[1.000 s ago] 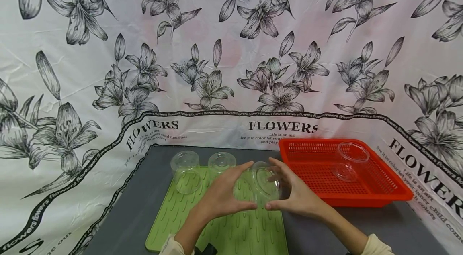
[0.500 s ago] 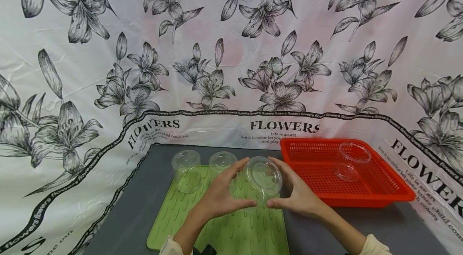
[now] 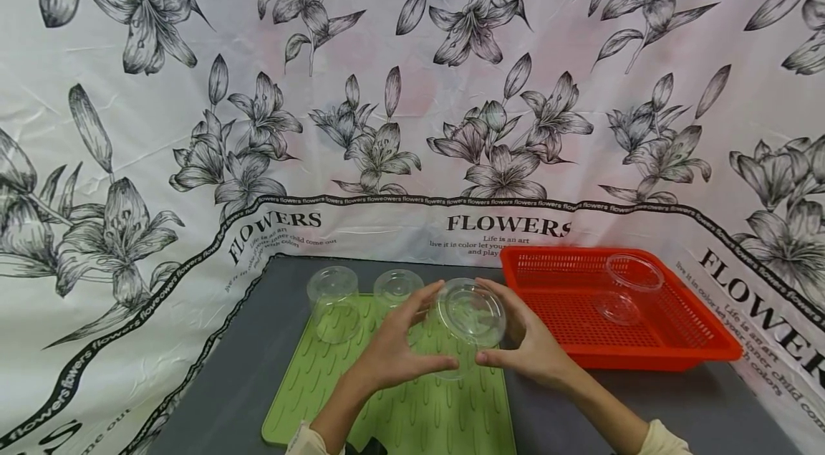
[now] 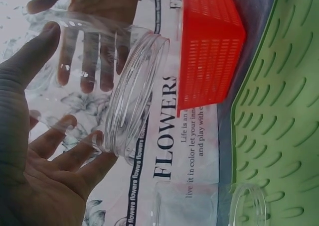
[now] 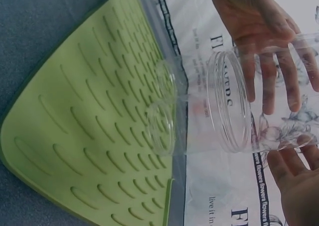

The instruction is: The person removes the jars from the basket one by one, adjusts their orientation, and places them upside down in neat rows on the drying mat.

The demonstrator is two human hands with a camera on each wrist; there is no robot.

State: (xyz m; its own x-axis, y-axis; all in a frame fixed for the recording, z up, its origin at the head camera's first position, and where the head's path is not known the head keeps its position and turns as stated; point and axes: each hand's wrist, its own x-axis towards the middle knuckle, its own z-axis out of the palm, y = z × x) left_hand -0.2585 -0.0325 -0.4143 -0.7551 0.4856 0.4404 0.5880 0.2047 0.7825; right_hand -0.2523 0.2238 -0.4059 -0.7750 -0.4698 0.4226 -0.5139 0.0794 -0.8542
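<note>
Between both hands a clear plastic jar [image 3: 470,312] is held up over the green ridged mat [image 3: 412,412], tilted, one round end toward the head camera. Its threaded mouth [image 4: 139,99] points toward the mat in the wrist views. My left hand [image 3: 398,351] curves its fingers and thumb about the jar's left side. From the right, my right hand [image 3: 531,344] holds it with thumb low and fingers behind. Two similar clear jars stand at the mat's far edge, a left jar [image 3: 334,304] and a middle jar [image 3: 394,290], their threaded rims down on it.
A red slotted basket [image 3: 548,362] stands on the grey table [image 3: 219,383] right of the mat, with another clear jar [image 3: 634,274] in it. Behind the table hangs a white flower-printed cloth [image 3: 374,32].
The jar in the hands has tilted, so its round end has turned up toward the head camera. Both hands have stayed almost in place; the other jars and the basket have not moved.
</note>
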